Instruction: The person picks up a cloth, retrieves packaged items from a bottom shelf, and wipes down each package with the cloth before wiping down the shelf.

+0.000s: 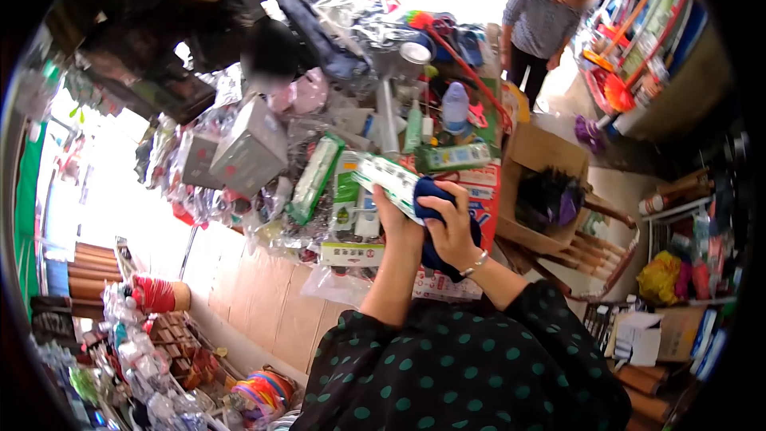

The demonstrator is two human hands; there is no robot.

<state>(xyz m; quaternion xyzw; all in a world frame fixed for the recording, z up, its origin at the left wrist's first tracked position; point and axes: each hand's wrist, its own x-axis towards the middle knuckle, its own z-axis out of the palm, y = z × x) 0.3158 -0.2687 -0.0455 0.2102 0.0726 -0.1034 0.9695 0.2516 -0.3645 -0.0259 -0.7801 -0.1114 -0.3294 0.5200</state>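
Observation:
A white and green box (387,178) is held in front of me by my left hand (396,219), whose fingers wrap its lower side. My right hand (453,227) grips a dark blue cloth (433,195) that lies against the near end of this box. Just beyond the hands, a green and white packet (459,157) lies on the cluttered table. To the left are a green-edged package (317,178) and a green and white pack (345,191). A purple-capped bottle (455,108) stands farther back.
Grey boxes (254,146) sit at the table's left. An open cardboard box (546,183) and a wooden chair (594,251) are at the right. A person (542,20) stands at the back right. Shelves of goods (690,247) line the right; a red spool (155,295) is lower left.

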